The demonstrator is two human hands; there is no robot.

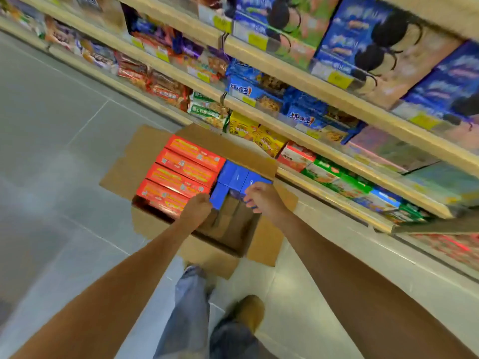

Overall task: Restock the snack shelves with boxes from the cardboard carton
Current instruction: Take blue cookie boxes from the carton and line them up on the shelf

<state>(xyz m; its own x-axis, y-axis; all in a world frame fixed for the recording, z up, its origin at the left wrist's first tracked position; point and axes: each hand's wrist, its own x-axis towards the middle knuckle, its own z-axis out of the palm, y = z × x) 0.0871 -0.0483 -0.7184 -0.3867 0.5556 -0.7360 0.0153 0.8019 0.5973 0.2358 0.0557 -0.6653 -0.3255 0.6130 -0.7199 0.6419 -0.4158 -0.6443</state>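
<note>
Inside carton [145,156] we note: left hand [195,207] grips leftmost blue box [219,196]; right hand [261,196] clasps neighbouring blue box [255,183].

A grey tiled floor [51,125] fills the left of the frame. At bottom centre is a leg in blue jeans [191,307], with a tan shoe [250,310] just right of it. Yellow price labels [339,80] run diagonally across the upper right.
</note>
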